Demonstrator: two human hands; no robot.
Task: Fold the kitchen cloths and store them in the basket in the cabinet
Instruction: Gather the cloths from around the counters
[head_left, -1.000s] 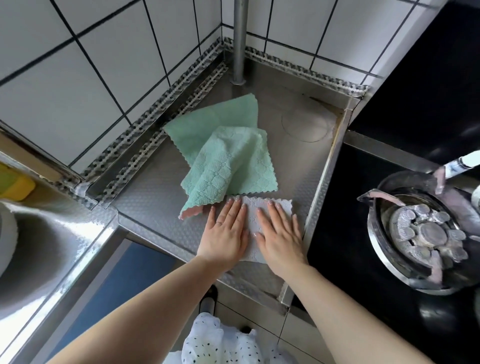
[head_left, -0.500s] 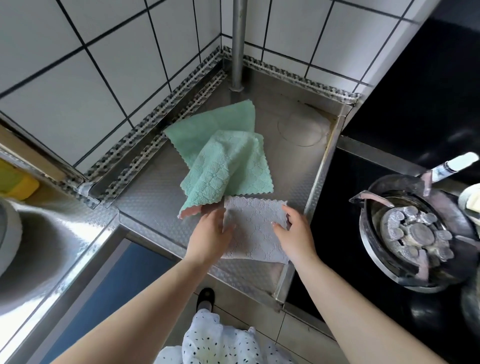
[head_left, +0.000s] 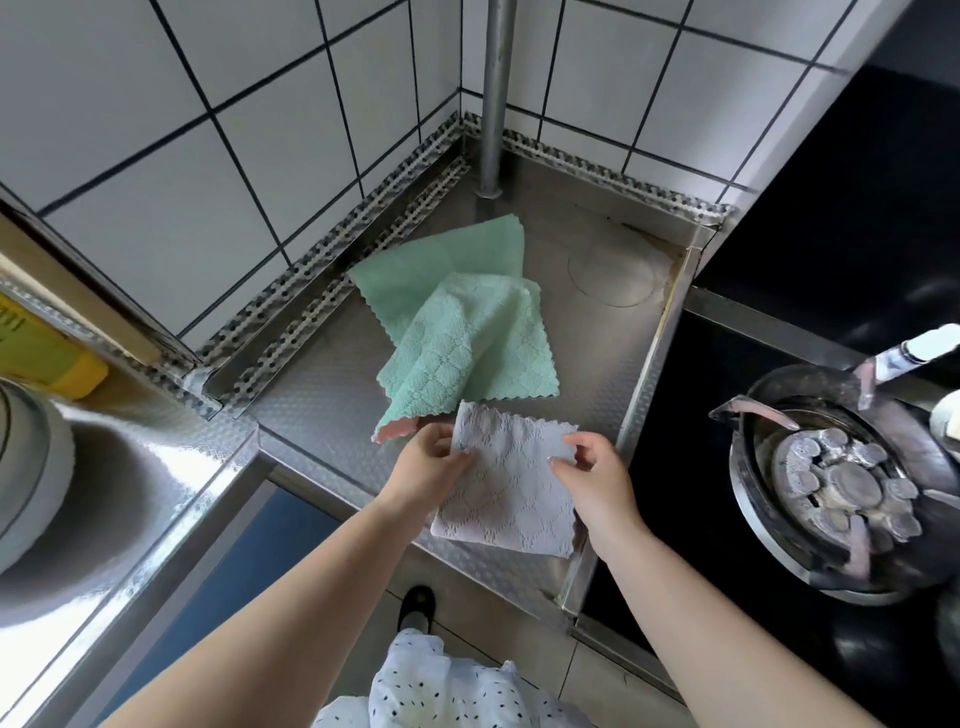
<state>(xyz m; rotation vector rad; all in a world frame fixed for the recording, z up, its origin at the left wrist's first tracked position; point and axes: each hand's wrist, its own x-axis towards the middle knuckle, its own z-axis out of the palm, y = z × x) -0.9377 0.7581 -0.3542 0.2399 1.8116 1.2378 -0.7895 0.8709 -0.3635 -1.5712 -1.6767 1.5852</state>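
A folded pale grey cloth (head_left: 511, 493) lies at the front edge of the steel counter (head_left: 322, 395). My left hand (head_left: 428, 467) pinches its far left corner and my right hand (head_left: 592, 467) pinches its far right corner, lifting that far edge slightly. Just behind it a mint green cloth (head_left: 467, 348) lies rumpled and partly doubled over, with a pink underside showing at its near corner. A second green cloth (head_left: 441, 265) lies flat beneath it, toward the tiled corner. No basket or cabinet interior is in view.
A metal pipe (head_left: 493, 98) rises in the tiled corner. A black hob with a gas burner (head_left: 841, 488) lies to the right. A steel sink (head_left: 78, 499) and a yellow object (head_left: 47, 353) are at the left. A blue cabinet front (head_left: 218, 587) is below the counter.
My hands went from pressing flat on the grey cloth to gripping its far corners. The far edge of the cloth now lifts off the counter.
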